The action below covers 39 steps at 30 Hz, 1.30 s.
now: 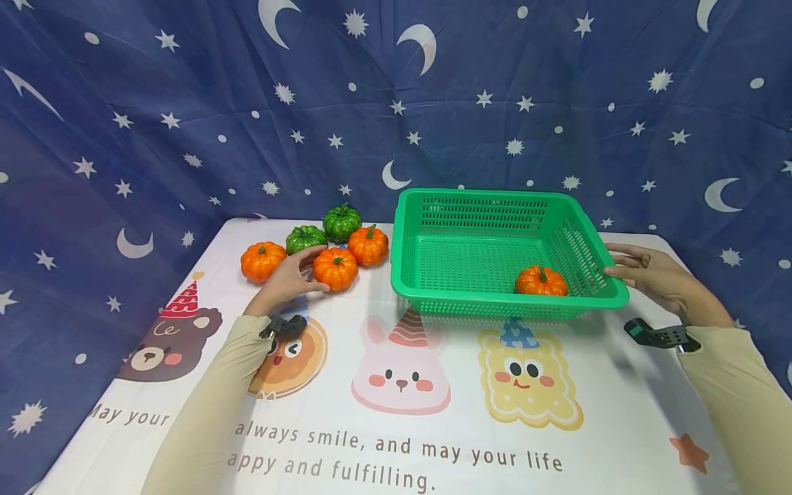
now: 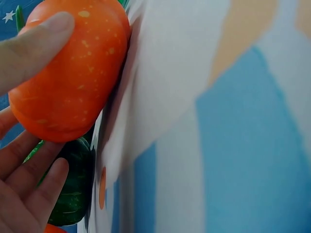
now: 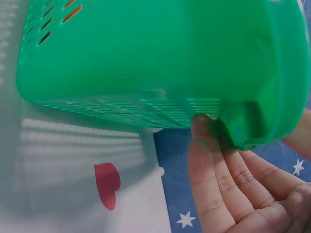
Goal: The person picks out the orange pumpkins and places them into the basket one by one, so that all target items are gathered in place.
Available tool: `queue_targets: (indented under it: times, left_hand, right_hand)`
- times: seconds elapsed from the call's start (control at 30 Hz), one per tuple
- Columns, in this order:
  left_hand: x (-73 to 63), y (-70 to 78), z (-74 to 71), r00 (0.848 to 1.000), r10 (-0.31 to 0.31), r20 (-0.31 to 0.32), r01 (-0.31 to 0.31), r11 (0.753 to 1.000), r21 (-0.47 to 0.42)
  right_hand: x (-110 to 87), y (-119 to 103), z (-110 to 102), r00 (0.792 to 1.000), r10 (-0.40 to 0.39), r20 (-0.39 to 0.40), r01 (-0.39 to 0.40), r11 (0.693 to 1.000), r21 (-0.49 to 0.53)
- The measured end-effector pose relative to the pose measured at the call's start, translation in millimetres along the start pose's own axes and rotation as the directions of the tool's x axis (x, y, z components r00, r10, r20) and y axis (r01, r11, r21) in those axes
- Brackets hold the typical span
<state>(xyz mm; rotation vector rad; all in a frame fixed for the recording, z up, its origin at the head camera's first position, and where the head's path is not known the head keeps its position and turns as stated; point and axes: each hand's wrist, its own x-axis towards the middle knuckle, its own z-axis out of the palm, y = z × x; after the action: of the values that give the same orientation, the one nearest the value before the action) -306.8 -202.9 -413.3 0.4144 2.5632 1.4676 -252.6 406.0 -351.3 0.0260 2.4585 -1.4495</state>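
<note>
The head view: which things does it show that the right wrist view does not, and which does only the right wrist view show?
Only the head view shows the left hand, two green pumpkins, three orange pumpkins outside the green basket and the printed faces. Only the right wrist view shows the red printed shape on the white cloth. Both show the basket, the right hand, the cloth and the starry curtain.

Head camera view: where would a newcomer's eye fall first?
Probably the bright green basket right of centre, one orange pumpkin inside near its front right. Next, the orange pumpkins and green pumpkins clustered to its left, with the left hand among them. The right hand is at the basket's right rim.
</note>
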Motion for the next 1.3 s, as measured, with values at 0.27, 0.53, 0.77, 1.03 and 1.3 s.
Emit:
queue_targets:
  times: [0.27,0.53,0.77,1.03,1.3]
  left_hand:
    - [1.2,-7.2,-0.7,0.999,0.026,-0.041,-0.026,1.000,0.009]
    - [-0.2,-6.5,-0.4,0.998,0.043,-0.056,-0.042,0.999,0.014]
    - [-2.0,-3.7,-1.3,0.996,0.052,-0.068,-0.049,0.998,0.037]
    - [-3.0,-0.8,-1.9,0.988,0.115,-0.105,-0.110,0.993,0.049]
    - [-4.5,-1.4,0.2,0.977,0.164,-0.139,-0.156,0.986,0.066]
  right_hand:
    - [0.6,1.2,-0.2,1.000,0.007,-0.005,-0.007,0.999,-0.050]
    - [0.2,1.1,0.7,1.000,-0.004,-0.010,0.004,1.000,-0.004]
    - [-0.3,0.3,0.7,1.000,0.012,-0.010,-0.012,1.000,-0.008]
    - [-0.2,-1.5,0.4,1.000,0.000,-0.008,0.000,1.000,-0.014]
    - [-1.8,1.8,1.0,1.000,-0.006,-0.006,0.006,0.999,-0.033]
